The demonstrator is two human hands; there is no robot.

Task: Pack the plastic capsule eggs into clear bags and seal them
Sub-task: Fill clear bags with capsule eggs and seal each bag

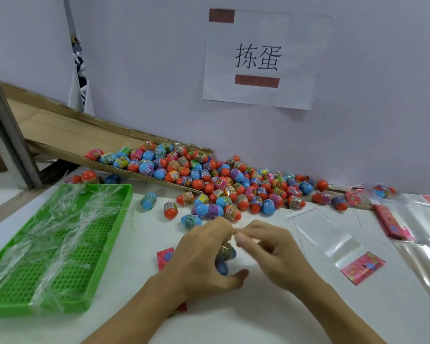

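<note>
A large heap of red and blue capsule eggs (216, 180) spills from a cardboard flap across the back of the white table. At the table's middle my left hand (206, 259) grips a clear bag with eggs (225, 259) inside it, a blue one showing below my fingers. My right hand (266, 249) pinches the top edge of that bag where it meets my left fingertips. A red header card (164, 259) peeks out to the left of my left hand. Most of the bag is hidden by my hands.
A green perforated tray (104, 247) holding clear plastic strips sits at the left. Empty clear bags with a red header card (363, 268) lie at the right, beside a stack of bags (427, 244). A paper sign (261, 58) hangs on the wall.
</note>
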